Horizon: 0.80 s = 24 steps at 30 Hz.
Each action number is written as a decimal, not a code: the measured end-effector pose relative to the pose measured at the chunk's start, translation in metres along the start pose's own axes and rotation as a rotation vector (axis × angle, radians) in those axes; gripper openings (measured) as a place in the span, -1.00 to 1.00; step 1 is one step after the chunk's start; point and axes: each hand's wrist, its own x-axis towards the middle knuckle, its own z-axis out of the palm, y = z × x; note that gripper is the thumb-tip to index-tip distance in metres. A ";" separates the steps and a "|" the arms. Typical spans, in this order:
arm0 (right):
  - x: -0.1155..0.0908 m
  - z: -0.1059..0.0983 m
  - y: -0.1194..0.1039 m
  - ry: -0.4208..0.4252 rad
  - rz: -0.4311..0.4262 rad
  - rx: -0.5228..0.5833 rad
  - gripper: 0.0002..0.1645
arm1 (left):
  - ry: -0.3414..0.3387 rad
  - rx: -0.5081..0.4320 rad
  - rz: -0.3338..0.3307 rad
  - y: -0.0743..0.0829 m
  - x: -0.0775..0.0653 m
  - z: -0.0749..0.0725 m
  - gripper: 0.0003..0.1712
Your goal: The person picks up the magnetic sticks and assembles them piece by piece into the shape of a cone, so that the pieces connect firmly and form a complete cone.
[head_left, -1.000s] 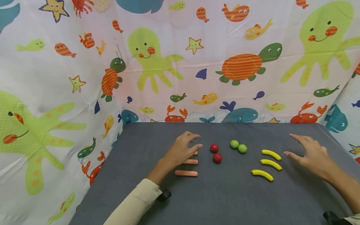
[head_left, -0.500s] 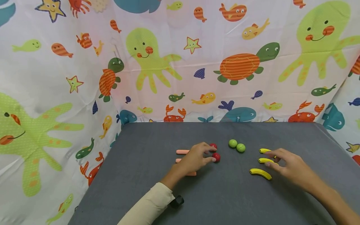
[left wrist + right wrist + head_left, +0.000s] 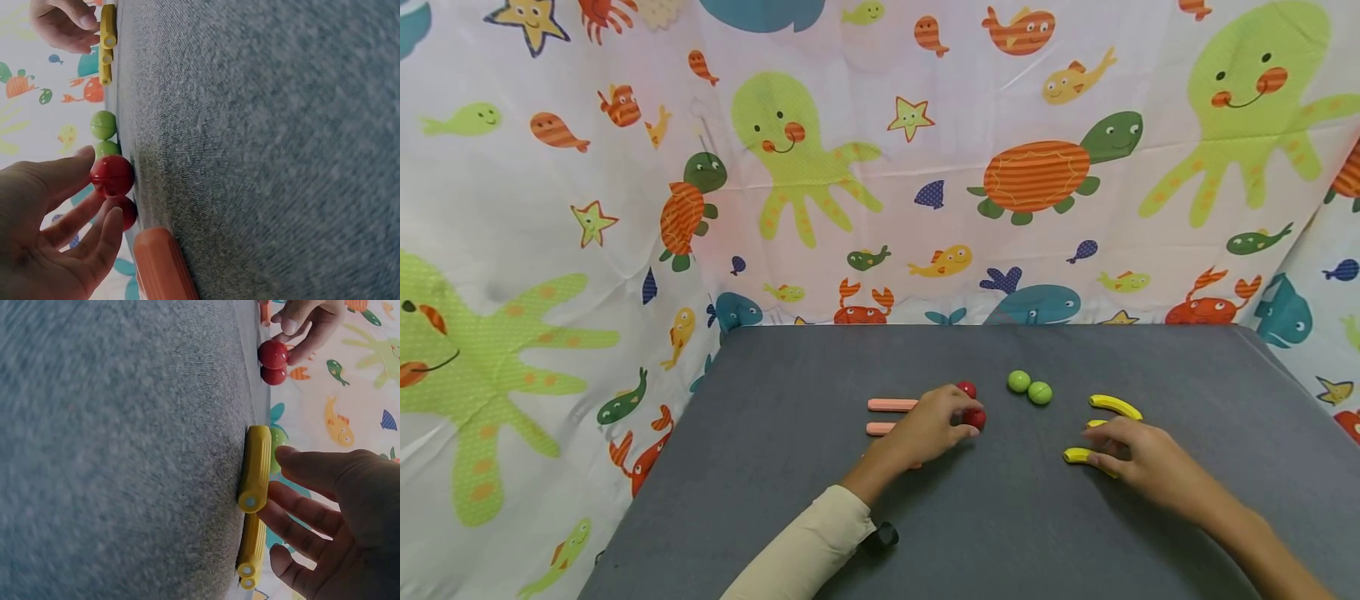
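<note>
In the head view my left hand [image 3: 928,427] reaches over the pink sticks to the nearer of two red balls [image 3: 974,419]. Its thumb and fingers stand spread around this ball [image 3: 113,176], and the left wrist view shows no plain grip. The second red ball [image 3: 967,388] lies just behind. My right hand [image 3: 1153,467] hovers by the nearest yellow toy banana [image 3: 1077,456], thumb on the near side and fingers past its far side. In the right wrist view the thumb is apart from this banana [image 3: 255,469]. Two more bananas [image 3: 1116,406] lie behind it, the middle one mostly covered by the hand.
Two green balls [image 3: 1018,381] sit farther back between the hands. Several pink sticks [image 3: 891,405] lie at the left, partly under my left forearm. A grey cloth-covered table [image 3: 790,500] meets a curtain [image 3: 850,183] printed with sea animals at its back edge.
My left hand has moved right from above the pink sticks to the nearer red ball. The right hand has come left and toward the viewer, to the nearest banana. The objects appear to stay put.
</note>
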 end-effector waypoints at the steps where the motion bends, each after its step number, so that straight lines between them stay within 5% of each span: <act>1: 0.000 0.000 0.000 -0.004 -0.004 -0.005 -0.66 | 0.000 0.003 0.000 0.000 0.000 0.000 -0.52; 14: 0.000 0.004 0.001 -0.074 0.031 -0.040 -0.82 | 0.010 0.054 -0.015 0.005 0.003 0.004 -0.60; 24: 0.001 0.003 -0.002 -0.158 0.143 0.002 -0.77 | 0.002 0.043 -0.031 0.002 0.004 0.009 -0.60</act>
